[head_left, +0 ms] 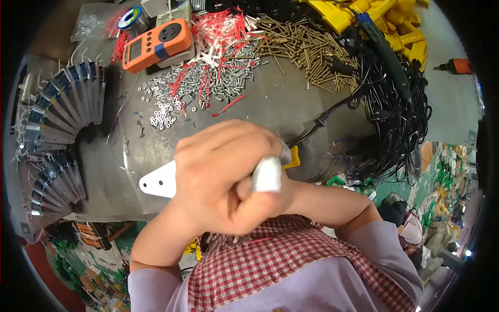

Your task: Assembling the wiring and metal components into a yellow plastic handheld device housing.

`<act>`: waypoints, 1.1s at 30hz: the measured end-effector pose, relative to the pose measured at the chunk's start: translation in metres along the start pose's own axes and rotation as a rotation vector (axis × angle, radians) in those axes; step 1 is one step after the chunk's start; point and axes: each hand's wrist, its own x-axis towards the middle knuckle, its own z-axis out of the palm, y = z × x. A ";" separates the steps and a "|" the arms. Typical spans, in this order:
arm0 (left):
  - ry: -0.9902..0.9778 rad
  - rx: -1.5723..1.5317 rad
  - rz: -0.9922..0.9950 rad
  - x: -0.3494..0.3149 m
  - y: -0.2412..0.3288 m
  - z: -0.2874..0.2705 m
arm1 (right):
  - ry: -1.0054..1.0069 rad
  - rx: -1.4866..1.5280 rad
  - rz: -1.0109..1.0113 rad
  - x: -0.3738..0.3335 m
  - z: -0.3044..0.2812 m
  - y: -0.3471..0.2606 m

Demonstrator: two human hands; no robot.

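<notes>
My left hand [218, 171] is clenched over a white flat plate [158, 182] at centre, my right hand [260, 200] grips a silver-handled tool [266, 174] on it, work apparently midway, loose screws [208, 83] lying unused at 12 o'clock.

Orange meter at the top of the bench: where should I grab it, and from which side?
Grip the orange meter across its two long edges, near the middle of the body, coming down from above. It lies flat, face up and tilted. Its right end sits against the red and white wires and its underside on a pale block, so the long edges probably offer the freest hold.
</notes>
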 end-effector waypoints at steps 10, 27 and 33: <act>0.206 -0.184 -0.478 0.003 0.012 -0.007 | 0.216 0.695 0.156 0.037 -0.035 -0.024; -0.037 0.408 -0.411 -0.093 0.005 0.015 | -0.008 -0.862 0.280 -0.047 -0.118 -0.068; -0.269 0.634 0.052 -0.086 -0.004 0.016 | -0.062 -1.052 0.138 -0.058 -0.106 -0.052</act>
